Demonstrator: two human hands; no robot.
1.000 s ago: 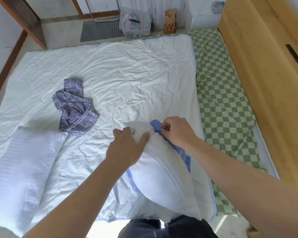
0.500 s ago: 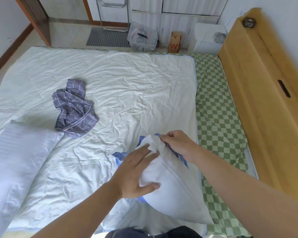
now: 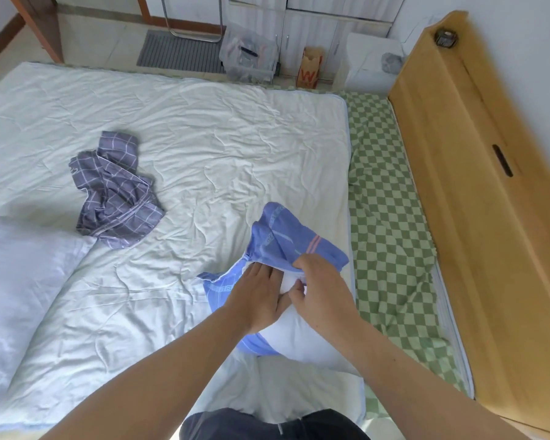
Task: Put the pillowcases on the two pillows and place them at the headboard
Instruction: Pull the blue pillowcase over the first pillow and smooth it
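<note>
Left hand [image 3: 257, 299] flat; right hand [image 3: 323, 295] seemingly pinching.

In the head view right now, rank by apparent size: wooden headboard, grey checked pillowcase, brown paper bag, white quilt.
Largest to smallest:
1. white quilt
2. wooden headboard
3. grey checked pillowcase
4. brown paper bag
The bag stands farthest from the camera, so its true size is unsure.

Left fingers [image 3: 259, 274] tucked inside blue pillowcase [image 3: 286, 236], second pillow [image 3: 16, 281] cut off left
</note>
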